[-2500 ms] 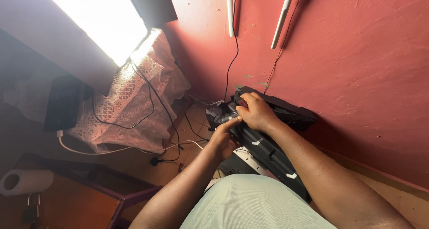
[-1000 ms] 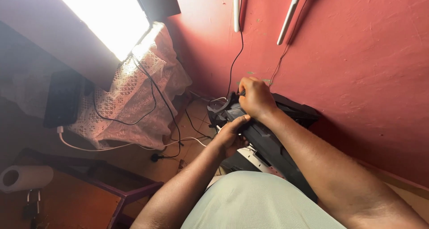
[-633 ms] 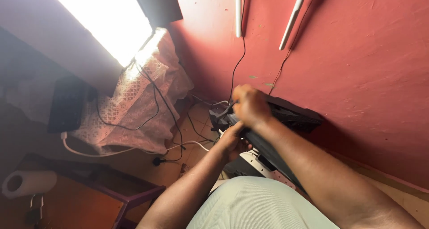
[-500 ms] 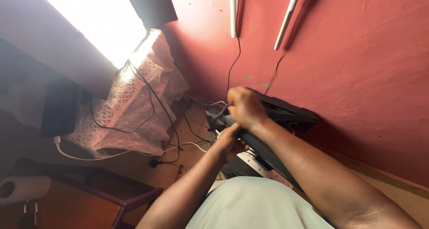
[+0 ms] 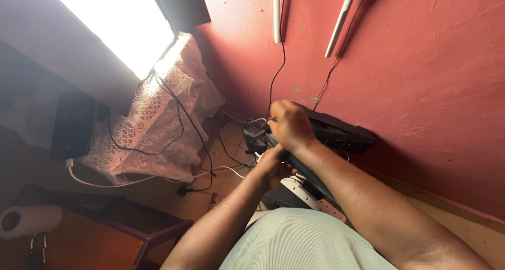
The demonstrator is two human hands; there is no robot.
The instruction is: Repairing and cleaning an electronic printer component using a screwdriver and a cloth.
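Left hand (image 5: 271, 165) curls its fingers under the near end of the black device (image 5: 336, 136), gripping it; right hand (image 5: 290, 125) closes over the device's top, fingers bent tight. The device lies against the red wall (image 5: 421, 80), cables (image 5: 231, 154) just left

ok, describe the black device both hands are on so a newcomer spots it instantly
Start at the red wall and follow the two hanging cables down to the floor. There the right hand and left hand grip a long black device. Unlike the white power strip beside it, it is dark and slab-shaped.
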